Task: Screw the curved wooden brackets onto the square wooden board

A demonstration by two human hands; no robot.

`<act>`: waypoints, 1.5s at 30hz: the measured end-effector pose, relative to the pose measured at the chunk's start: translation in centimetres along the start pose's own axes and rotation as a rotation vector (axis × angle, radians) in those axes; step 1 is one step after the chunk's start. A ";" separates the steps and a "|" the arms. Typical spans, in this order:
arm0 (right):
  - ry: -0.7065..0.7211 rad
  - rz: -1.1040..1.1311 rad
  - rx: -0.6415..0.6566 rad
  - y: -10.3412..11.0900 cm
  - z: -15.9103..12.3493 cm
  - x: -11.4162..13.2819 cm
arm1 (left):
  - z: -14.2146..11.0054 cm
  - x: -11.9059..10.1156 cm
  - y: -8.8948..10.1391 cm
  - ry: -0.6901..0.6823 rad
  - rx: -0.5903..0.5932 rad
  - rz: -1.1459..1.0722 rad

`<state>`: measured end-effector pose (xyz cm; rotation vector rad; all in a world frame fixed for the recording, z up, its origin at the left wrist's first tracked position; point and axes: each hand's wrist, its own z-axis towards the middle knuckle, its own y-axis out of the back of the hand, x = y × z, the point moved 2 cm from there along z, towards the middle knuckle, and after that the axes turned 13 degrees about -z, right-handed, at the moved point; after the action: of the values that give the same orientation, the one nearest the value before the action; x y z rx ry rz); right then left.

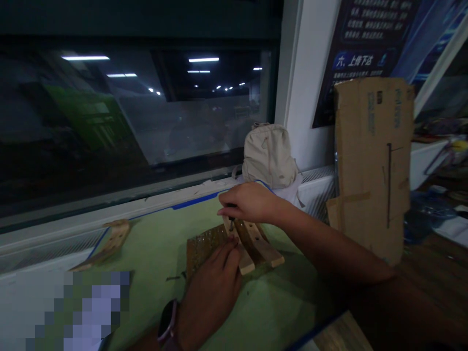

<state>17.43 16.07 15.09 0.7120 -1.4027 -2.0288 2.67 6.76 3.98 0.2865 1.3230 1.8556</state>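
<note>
My right hand (250, 201) is closed round a small tool with a thin dark shaft (231, 223); its kind is hidden by the fingers. The shaft points down at a hole in a curved wooden piece (247, 262). My left hand (215, 280), with a watch (168, 319) on its wrist, grips the near side of that piece, fingertips close to the shaft. Beside it on the right lies a second curved wooden piece (271, 256) with holes. Under both is a brown board (204, 241) with a shiny, wrinkled surface, perhaps tape.
Another curved wooden piece (119, 236) lies at the left edge of the green tabletop (157, 243). A beige backpack (269, 156) stands by the window at the back. A cardboard sheet (373, 170) leans at the right. A wooden surface (343, 334) shows at bottom right.
</note>
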 end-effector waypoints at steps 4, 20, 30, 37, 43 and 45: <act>0.046 0.041 -0.008 0.2 -0.5 0.1 | 0.2 0.1 0.7 0.055 0.082 -0.075; 0.078 0.098 -0.023 0.3 -0.6 0.3 | 0.4 0.9 0.9 0.067 0.095 -0.246; 0.063 0.153 -0.054 -0.6 0.2 0.1 | 0.5 0.4 1.0 0.070 0.086 -0.214; 0.022 0.001 0.002 0.2 -0.6 0.7 | 0.7 0.3 1.0 0.067 0.092 -0.192; 0.305 0.475 0.039 -0.2 -0.8 0.5 | 0.5 0.5 0.8 0.076 0.062 -0.195; 0.224 0.488 0.012 -0.8 -0.3 0.2 | 0.5 0.5 0.8 0.077 0.063 -0.205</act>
<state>17.37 15.96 14.27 0.5191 -1.3049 -1.5150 2.25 7.37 4.75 0.1081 1.4096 1.6701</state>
